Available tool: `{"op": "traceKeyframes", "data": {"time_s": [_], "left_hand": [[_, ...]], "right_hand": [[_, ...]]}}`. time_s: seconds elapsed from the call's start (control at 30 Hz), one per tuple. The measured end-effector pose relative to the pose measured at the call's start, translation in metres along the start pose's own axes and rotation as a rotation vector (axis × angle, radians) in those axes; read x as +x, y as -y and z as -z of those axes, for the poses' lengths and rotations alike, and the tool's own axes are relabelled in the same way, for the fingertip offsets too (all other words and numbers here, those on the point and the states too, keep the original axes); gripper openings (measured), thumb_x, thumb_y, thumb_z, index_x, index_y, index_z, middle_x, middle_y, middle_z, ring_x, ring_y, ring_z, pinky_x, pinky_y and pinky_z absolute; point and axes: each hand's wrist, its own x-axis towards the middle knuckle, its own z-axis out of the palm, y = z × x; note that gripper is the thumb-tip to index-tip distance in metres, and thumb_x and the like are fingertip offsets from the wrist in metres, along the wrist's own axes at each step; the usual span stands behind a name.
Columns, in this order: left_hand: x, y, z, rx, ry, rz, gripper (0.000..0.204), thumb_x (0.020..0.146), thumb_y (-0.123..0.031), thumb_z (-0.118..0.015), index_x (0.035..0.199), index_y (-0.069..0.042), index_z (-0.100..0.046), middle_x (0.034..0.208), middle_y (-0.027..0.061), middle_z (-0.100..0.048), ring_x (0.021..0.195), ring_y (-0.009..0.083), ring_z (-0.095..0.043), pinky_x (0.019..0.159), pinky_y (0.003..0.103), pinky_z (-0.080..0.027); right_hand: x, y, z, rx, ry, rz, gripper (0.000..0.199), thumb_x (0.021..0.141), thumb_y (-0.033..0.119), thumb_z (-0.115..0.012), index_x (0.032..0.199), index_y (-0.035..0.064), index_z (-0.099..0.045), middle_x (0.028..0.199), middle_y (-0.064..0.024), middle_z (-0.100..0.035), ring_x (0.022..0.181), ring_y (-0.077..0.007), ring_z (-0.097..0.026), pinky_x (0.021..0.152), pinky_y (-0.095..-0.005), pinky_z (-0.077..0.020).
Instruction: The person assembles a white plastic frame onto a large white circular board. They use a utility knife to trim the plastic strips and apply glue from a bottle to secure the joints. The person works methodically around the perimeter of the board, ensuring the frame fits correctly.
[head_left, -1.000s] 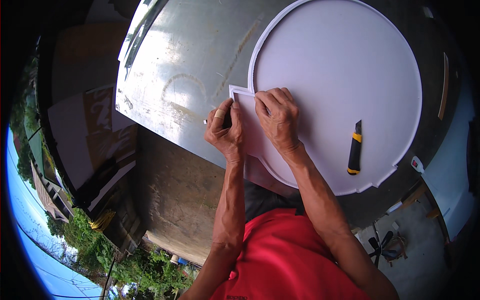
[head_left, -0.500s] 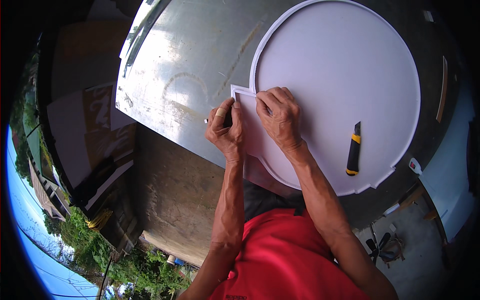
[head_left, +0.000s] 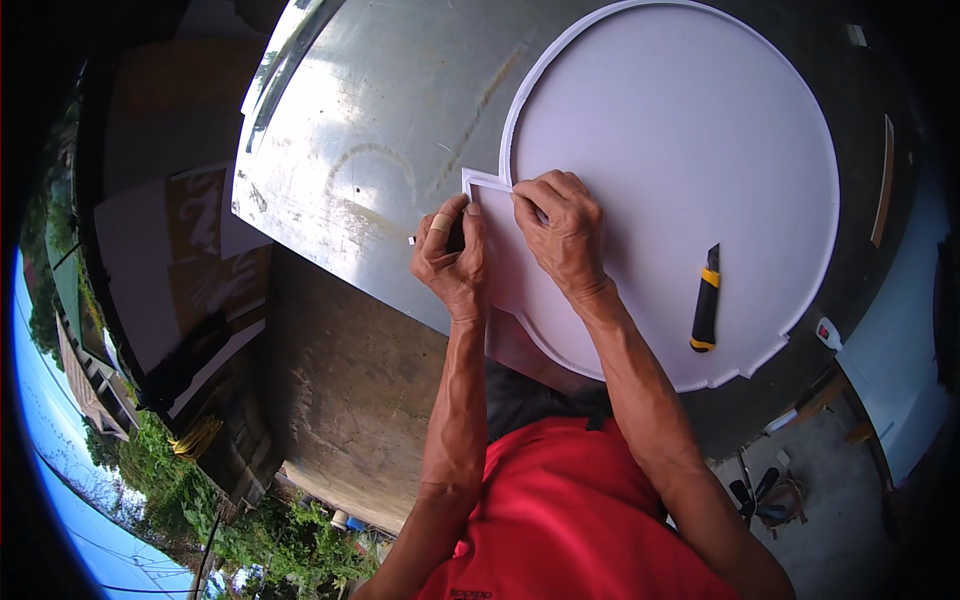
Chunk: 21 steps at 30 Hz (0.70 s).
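Observation:
A large white round panel (head_left: 670, 150) with a thin raised rim lies on the metal-topped table, and a squared tab juts from its left side. My left hand (head_left: 452, 255) is closed at the tab's left edge, thumb and fingers pinching the raised white rim strip (head_left: 467, 182). A tan band is wrapped round one of its fingers. Close by, my right hand (head_left: 562, 225) is closed with its fingertips on the strip where the tab meets the round part. A yellow and black utility knife (head_left: 706, 305) rests on the panel, right of my right hand.
The shiny metal tabletop (head_left: 340, 150) stretches left of the panel and ends at a slanting edge. White and brown sheets (head_left: 200, 220) stand beyond it. At the right are a light blue board (head_left: 890, 340) and a black-bladed fan (head_left: 760, 495) low down.
Almost nothing differs. My right hand has shifted very slightly, while my left hand, the panel and the knife stay in place.

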Motion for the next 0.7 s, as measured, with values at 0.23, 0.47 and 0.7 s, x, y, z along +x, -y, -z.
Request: {"op": "traceKeyframes", "data": {"time_s": [0.23,0.47,0.7], "left_hand": [[0.0001,0.0021,-0.0002,0.015,-0.003,-0.017,0.015,0.096,-0.007,-0.076,0.109,0.0,-0.08,0.089,0.0,-0.067,0.077,0.0058,-0.059,0.068,0.023,-0.049],[-0.0003,0.0057,-0.0003,0.02,-0.009,-0.024,0.015,0.096,-0.007,-0.076,0.108,0.0,-0.08,0.087,-0.0001,-0.066,0.076,0.006,-0.059,0.067,0.024,-0.048],[0.0003,0.0009,0.001,0.042,-0.009,-0.032,0.015,0.095,-0.008,-0.077,0.108,0.0,-0.08,0.085,0.0001,-0.065,0.076,0.0067,-0.059,0.067,0.024,-0.048]], "right_hand": [[0.0015,-0.0015,0.0015,0.025,0.014,0.001,0.013,0.081,-0.004,-0.078,0.086,0.0053,-0.07,0.079,-0.0065,-0.064,0.073,-0.0267,-0.063,0.066,-0.0401,-0.0519],[0.0026,-0.0021,0.0045,-0.033,0.064,0.028,0.01,0.084,0.004,-0.077,0.082,0.0073,-0.068,0.081,-0.0048,-0.063,0.077,-0.0256,-0.066,0.064,-0.0411,-0.055],[0.0061,-0.0021,0.0057,0.014,0.065,0.033,0.01,0.083,0.003,-0.077,0.081,0.007,-0.068,0.08,-0.0055,-0.063,0.077,-0.0262,-0.066,0.064,-0.0414,-0.0536]]}}
